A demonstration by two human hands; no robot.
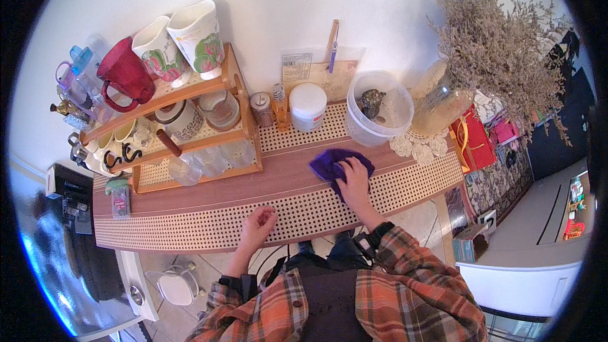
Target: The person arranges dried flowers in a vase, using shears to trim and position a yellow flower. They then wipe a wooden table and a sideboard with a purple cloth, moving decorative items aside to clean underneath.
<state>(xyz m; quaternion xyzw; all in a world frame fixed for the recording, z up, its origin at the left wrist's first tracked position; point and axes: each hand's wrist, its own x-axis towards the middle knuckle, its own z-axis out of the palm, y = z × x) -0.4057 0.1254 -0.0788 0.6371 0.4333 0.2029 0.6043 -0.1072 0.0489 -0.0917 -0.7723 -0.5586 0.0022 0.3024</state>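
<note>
My right hand [354, 184] rests on a purple cloth [327, 164], its fingers pressed into the folds, on the wood-look strip of a long table [204, 198]. Over the table's front edge area my left hand [259, 226] has its fingers curled loosely and holds nothing that I can see. Behind the cloth stands a clear plastic bucket [378, 109] with a small turtle [372, 102] inside. A white lidded tub [308, 107] is left of the bucket, beside an amber bottle [280, 114] and a lidded jar [261, 109].
A wooden shelf rack [190, 156] with cups and glasses fills the table's left part; a red pitcher [127, 78] and two floral vases stand on top. To the right, a glass vase [430, 99] of dried flowers [498, 47] sits on a crocheted doily [422, 149].
</note>
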